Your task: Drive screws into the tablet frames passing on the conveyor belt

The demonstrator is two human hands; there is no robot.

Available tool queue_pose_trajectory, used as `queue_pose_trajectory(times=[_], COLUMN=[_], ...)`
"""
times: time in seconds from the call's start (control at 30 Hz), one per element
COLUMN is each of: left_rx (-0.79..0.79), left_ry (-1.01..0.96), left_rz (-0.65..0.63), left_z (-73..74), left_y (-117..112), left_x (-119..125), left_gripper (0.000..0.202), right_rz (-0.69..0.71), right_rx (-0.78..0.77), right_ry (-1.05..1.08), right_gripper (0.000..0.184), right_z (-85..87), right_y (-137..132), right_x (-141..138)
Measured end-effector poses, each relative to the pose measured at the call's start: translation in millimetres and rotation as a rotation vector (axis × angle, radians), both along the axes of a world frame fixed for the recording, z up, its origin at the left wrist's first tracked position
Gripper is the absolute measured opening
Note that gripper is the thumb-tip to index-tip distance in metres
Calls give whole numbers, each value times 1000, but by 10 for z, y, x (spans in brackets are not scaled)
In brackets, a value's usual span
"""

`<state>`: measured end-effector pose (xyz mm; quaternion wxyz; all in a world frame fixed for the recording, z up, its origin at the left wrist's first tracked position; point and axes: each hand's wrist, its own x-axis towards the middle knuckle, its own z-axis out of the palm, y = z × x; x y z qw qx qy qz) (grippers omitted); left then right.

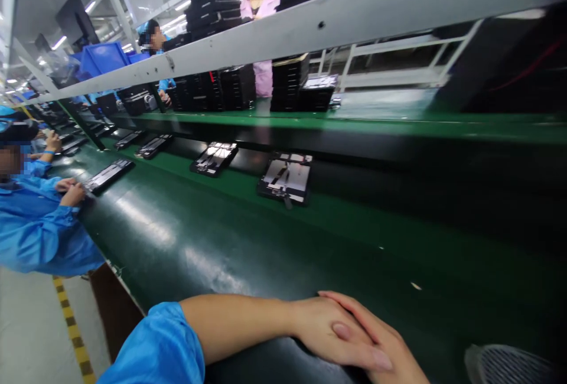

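Free to pass over the near green worktop (pixel 248 236); obstructed farther out by opened devices (pixel 297 176), higher by a grey beam (pixel 274 40); rightward, perhaps passable, too dark to judge.

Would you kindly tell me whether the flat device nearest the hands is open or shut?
Open: the flat device shows silver innards and dark strips uncovered.

no readable text, no legible labels, brands or numbers, no signs that can be read
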<state>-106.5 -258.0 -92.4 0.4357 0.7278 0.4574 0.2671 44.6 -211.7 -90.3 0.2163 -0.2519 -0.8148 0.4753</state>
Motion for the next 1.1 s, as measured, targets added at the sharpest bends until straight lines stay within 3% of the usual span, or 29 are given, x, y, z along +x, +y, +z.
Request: queue_pose_trajectory(times=[0.17,0.3,0.6,1.1], left_rx=[132,213,204,268], left_ry=[36,-73,-105,-123], left_rz=[-42,-51,-47,-70], left_z=[36,55,102,-37], left_y=[-117,-181,-222,-168], left_x=[-12,-5,44,34], left_gripper=[50,54,55,48], right_rz=[35,27,32,53], right_rx=[-44,-60,-33,-38], right_ry=[71,141,171,158], right_gripper=[45,43,39,41], right_z=[118,154,168,185], right_y=[-137,-199,-228,-183], right_x=[-32,-41,-12,5])
